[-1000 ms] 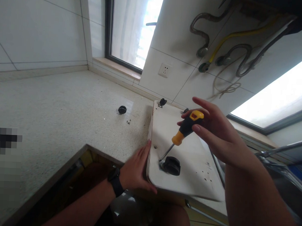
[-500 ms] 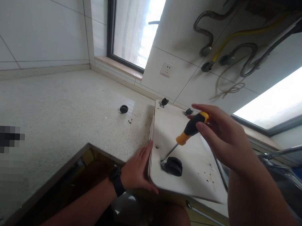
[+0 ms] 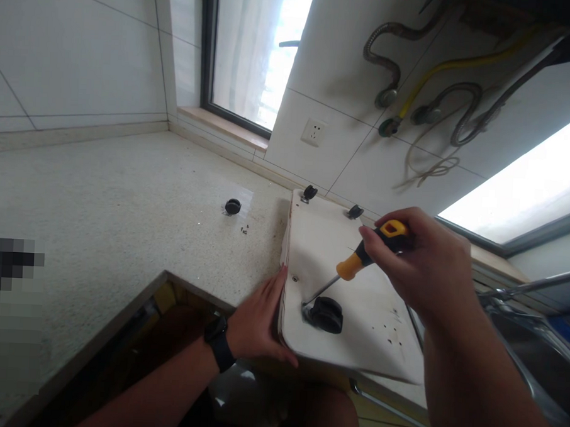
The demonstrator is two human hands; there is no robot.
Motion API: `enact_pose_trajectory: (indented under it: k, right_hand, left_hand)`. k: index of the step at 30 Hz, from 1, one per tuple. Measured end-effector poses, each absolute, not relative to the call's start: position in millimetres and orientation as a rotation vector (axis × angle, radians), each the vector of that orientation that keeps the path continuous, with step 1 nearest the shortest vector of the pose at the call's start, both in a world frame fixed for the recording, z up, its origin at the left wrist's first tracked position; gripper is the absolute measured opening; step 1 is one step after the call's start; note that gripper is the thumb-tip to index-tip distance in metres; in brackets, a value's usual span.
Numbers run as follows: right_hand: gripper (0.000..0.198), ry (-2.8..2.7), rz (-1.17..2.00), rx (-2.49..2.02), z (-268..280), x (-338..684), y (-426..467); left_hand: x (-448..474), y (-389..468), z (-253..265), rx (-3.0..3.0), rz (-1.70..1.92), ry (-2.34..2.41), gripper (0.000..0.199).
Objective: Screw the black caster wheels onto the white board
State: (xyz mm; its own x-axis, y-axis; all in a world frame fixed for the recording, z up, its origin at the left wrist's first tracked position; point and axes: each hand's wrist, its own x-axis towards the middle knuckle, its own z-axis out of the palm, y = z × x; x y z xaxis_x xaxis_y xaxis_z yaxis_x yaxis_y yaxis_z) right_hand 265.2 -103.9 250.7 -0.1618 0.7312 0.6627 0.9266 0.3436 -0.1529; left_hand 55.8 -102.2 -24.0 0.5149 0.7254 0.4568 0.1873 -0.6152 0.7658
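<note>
My right hand [image 3: 429,261] is closed around the yellow and black handle of a screwdriver [image 3: 350,267]. The tool leans to the right, its tip at the metal plate of a black caster [image 3: 328,315] on the near left corner of a white board [image 3: 354,349]. Wearing a dark watch, my left hand [image 3: 258,325] grips that board's left side, thumb around the near corner. At the board's far edge are two more black casters, one on the left [image 3: 309,192] and one on the right [image 3: 355,211]. Small holes mark its near right corner.
On the speckled countertop [image 3: 124,213] lie a loose black caster [image 3: 233,206] and several small screws [image 3: 244,229]. A cutout opens in the counter at the near left. A metal sink [image 3: 534,356] stands at the right. Hoses and a socket [image 3: 314,132] are on the tiled wall.
My right hand has shifted its hold, its fingers now curled around the top of the handle, and the handle leans further right. The left hand and board stay put.
</note>
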Motion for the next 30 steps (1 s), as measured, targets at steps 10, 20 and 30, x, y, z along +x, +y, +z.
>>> enact_pose_trajectory:
  k: [10,20,30]
  right_hand:
    - [0.046,-2.178,0.519,-1.059,261,271,-101]
    - [0.033,-2.004,-0.114,-1.429,251,259,-105]
    - [0.046,-2.195,0.772,-1.014,262,273,-104]
  left_hand:
    - [56,-102,-24,2.089,1.051,0.747,0.172]
    - [56,-102,-24,2.104,1.072,0.728,0.171]
    - [55,-103,-23,2.081,1.065,0.737,0.170]
